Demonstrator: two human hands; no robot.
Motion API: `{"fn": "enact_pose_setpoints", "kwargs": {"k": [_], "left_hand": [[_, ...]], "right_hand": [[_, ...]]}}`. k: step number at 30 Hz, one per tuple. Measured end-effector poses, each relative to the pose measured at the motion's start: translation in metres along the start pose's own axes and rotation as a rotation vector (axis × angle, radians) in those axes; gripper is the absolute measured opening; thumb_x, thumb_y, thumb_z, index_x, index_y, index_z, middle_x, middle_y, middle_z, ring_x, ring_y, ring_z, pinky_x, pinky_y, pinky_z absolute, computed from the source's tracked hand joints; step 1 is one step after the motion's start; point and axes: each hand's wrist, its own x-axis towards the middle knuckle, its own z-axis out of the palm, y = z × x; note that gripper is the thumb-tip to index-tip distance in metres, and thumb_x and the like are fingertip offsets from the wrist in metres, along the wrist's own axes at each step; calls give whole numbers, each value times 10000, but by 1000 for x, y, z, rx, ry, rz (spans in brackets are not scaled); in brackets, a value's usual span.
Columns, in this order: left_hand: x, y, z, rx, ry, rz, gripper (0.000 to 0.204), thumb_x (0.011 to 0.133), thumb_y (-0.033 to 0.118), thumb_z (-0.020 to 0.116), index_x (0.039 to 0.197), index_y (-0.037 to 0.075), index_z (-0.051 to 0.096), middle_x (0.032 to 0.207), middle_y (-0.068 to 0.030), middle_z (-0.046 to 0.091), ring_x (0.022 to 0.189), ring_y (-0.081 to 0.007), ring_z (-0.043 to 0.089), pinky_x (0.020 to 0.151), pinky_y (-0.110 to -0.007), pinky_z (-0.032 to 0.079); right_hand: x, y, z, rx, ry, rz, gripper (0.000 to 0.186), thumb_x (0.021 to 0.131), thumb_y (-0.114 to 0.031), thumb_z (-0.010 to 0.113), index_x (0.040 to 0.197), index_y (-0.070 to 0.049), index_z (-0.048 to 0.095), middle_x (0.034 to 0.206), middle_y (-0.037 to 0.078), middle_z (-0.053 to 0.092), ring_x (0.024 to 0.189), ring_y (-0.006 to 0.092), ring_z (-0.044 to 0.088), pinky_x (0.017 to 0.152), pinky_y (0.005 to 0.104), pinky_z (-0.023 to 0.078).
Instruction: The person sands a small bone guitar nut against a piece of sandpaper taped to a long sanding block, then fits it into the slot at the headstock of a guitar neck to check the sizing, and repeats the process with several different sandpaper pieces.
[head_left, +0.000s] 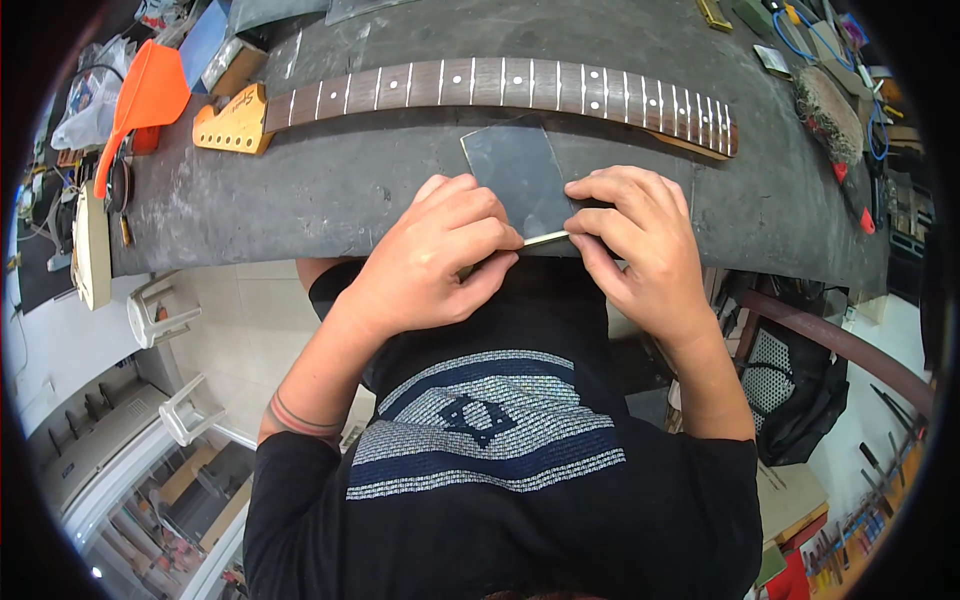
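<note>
A thin pale strip (545,239), narrow like a guitar nut blank, spans the gap between my two hands at the near edge of the bench. My left hand (440,250) pinches its left end between thumb and fingers. At the other end, the thumb and fingertips of my right hand (640,245) close on it. Under and beyond the strip lies a thin dark rectangular sheet (513,165), set askew; whether it is glass or abrasive paper I cannot tell. Behind the sheet, a guitar neck (430,85) with a dark fretboard lies crosswise, its pale headstock to the left.
The dark-topped bench (300,205) curves across the view. On its left are an orange paddle-shaped tool (150,85) and plastic bags (92,105). A bristle brush (830,115) and blue cable (800,25) lie at right. A black bag (800,390) sits below the bench.
</note>
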Motion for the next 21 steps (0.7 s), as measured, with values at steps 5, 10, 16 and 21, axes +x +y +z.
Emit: {"fn": "enact_pose_setpoints", "kwargs": {"k": [5,10,16,21], "left_hand": [[-3,0,0,3,10,-1,278,764,-43,882,996,68,777,938,-51,691,863,-260,641,811,-412,458],[-4,-2,2,0,24,39,270,753,-48,887,972,64,777,911,-49,694,832,-254,644,811,-409,457],[-3,-4,1,-15,19,53,269,740,-49,899,958,58,783,903,-48,710,821,-247,649,815,-401,459],[-4,-6,1,-33,20,49,263,739,-39,904,955,60,792,899,-47,726,819,-246,657,810,-400,458]], "right_hand": [[-2,0,4,-21,27,-1,223,831,-79,875,1012,-117,751,1294,5,759,1263,285,700,1073,485,494],[-3,-1,4,-37,17,10,233,820,-84,880,1014,-124,757,1302,-3,760,1270,282,701,1077,488,492],[-3,-1,3,-40,7,14,233,812,-81,882,1009,-130,768,1307,-9,760,1275,279,701,1081,488,491],[-4,0,4,-43,13,14,236,810,-82,884,1009,-132,768,1307,-14,760,1274,276,701,1081,487,492]]}}
